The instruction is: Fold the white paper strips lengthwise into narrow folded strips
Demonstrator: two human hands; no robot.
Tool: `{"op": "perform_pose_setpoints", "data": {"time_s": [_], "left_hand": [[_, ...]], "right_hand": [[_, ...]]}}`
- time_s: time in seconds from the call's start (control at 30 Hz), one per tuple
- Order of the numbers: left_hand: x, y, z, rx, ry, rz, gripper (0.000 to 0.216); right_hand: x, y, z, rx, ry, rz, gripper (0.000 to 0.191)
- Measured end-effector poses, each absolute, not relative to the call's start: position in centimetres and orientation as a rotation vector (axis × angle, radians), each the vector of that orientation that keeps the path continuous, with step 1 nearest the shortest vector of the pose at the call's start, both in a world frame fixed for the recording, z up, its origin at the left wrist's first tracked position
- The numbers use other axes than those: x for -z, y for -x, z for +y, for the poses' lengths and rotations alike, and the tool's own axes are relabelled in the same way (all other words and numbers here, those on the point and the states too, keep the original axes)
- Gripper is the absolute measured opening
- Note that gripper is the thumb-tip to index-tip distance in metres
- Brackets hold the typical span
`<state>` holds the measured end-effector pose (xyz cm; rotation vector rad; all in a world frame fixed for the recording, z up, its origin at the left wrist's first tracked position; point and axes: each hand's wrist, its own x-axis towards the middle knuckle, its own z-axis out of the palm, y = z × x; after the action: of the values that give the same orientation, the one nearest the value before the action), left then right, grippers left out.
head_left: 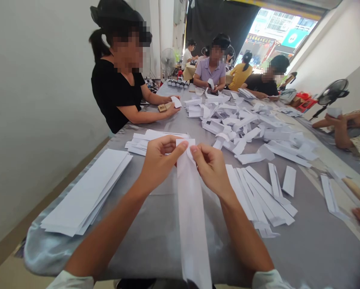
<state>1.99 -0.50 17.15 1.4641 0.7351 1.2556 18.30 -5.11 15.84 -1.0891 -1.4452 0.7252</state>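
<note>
Pinching the top end of a long white paper strip (192, 212), the left hand (160, 160) and the right hand (211, 168) are both grasping it, just above the grey covered table (155, 251). The strip goes down toward the person, past the near edge of the table. To the left of the strip lies a flat stack of white paper (86, 192). To the right of it lie some folded paper strips (258, 192), and farther ahead of it is a big heap of folded paper (243, 124).

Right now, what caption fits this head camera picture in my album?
Left hand, right hand pinch a white paper strip over a grey table.
</note>
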Motion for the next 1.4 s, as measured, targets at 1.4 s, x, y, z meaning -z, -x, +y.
{"op": "perform_pose_setpoints", "data": {"time_s": [1.4], "left_hand": [[-15.7,2.3,6.4,-1.583,-1.394,1.121,0.027]], "right_hand": [[-17.6,-21.3,-8.1,-0.694,1.564,-1.994,0.041]]}}
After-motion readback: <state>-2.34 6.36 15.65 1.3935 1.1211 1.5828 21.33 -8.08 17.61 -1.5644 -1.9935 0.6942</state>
